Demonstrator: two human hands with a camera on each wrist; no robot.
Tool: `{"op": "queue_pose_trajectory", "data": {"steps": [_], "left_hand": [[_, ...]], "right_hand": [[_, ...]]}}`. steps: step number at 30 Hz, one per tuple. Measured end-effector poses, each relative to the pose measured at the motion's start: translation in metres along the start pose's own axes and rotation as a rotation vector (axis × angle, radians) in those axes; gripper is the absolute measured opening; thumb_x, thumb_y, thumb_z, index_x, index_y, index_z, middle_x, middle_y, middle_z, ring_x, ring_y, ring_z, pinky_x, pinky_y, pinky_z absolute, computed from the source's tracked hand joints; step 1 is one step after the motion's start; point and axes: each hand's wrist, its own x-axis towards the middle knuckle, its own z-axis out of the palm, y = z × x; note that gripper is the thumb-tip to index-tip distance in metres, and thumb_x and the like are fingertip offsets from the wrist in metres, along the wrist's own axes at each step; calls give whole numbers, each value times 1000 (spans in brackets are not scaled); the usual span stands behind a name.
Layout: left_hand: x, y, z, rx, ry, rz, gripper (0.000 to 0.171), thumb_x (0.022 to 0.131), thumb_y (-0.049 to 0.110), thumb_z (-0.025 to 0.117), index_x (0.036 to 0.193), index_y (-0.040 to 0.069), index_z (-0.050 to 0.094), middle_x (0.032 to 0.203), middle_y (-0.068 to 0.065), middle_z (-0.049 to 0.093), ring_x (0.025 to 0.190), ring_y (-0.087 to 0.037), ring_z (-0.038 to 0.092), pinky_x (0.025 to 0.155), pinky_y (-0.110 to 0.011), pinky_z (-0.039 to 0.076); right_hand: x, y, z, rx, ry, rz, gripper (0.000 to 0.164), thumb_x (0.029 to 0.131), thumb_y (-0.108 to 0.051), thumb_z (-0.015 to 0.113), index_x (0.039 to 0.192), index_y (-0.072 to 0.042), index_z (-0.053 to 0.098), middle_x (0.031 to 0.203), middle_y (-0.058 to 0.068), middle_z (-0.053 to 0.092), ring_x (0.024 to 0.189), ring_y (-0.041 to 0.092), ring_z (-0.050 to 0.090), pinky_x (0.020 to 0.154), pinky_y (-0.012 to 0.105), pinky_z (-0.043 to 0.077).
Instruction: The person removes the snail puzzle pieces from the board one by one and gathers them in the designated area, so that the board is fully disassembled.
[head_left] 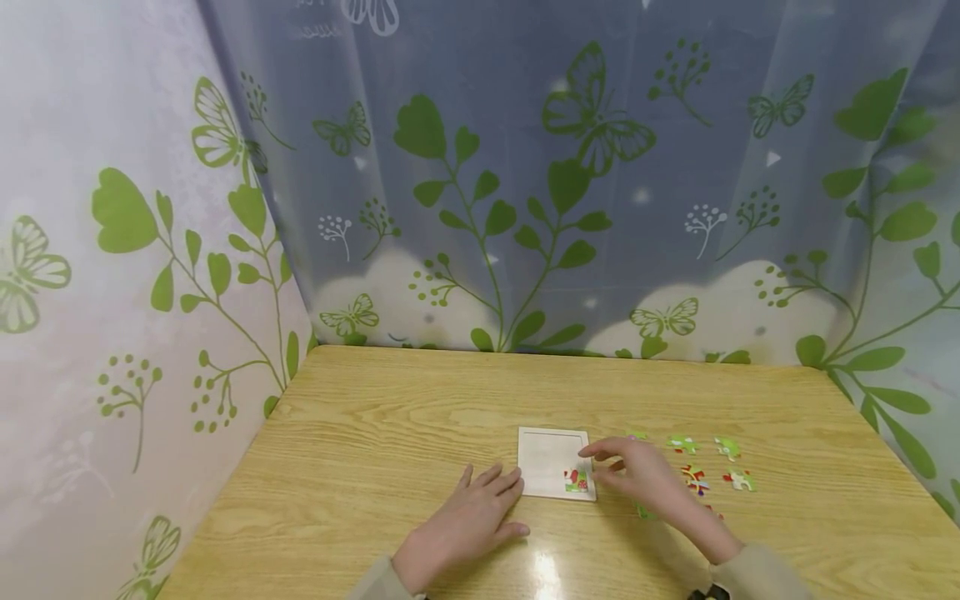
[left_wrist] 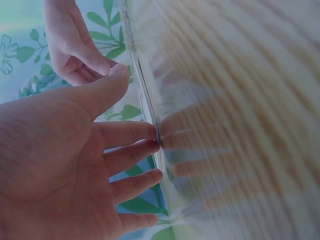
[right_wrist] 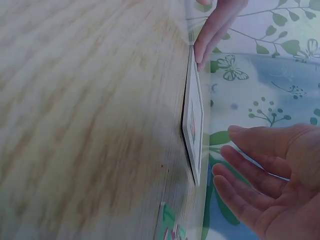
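Observation:
A square, pale wooden puzzle tray (head_left: 543, 454) lies flat on the table. One jigsaw piece (head_left: 574, 481), printed red, green and white, sits in its lower right corner. My left hand (head_left: 480, 510) rests at the tray's left side, fingers spread and fingertips right at the rim. Over the tray's right edge hovers my right hand (head_left: 637, 471), its fingers loosely bent. In the right wrist view, nothing shows between the right hand's thumb and fingers (right_wrist: 245, 192), and the tray (right_wrist: 192, 120) stands beside them.
Several loose jigsaw pieces lie right of the tray, among them a green one (head_left: 727, 448), a red-and-white one (head_left: 740, 480) and a multicoloured one (head_left: 695, 479). Some are partly hidden by the right hand and forearm. A printed curtain (head_left: 480, 208) hangs behind the wooden table (head_left: 360, 433).

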Motion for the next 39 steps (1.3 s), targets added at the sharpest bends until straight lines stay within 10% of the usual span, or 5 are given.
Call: {"op": "queue_pose_trajectory", "data": {"steps": [27,39], "left_hand": [[0,2,-2,26,8,0,66,100,51,55,149,8,50,158,-4,43,147,-31,37,116,-62,31],[1,3,-2,38,9,-10,66,99,52,56,149,8,51,158,-3,44,147,-30,38,117,-61,31]], "right_hand": [[15,-1,25,-283,2,-156,29,74,-9,89,101,-14,77,101,1,72,97,28,68,83,44,57],[15,-1,27,-76,38,-148,41,72,14,80,103,-12,75,96,0,65,74,9,61,60,19,50]]}}
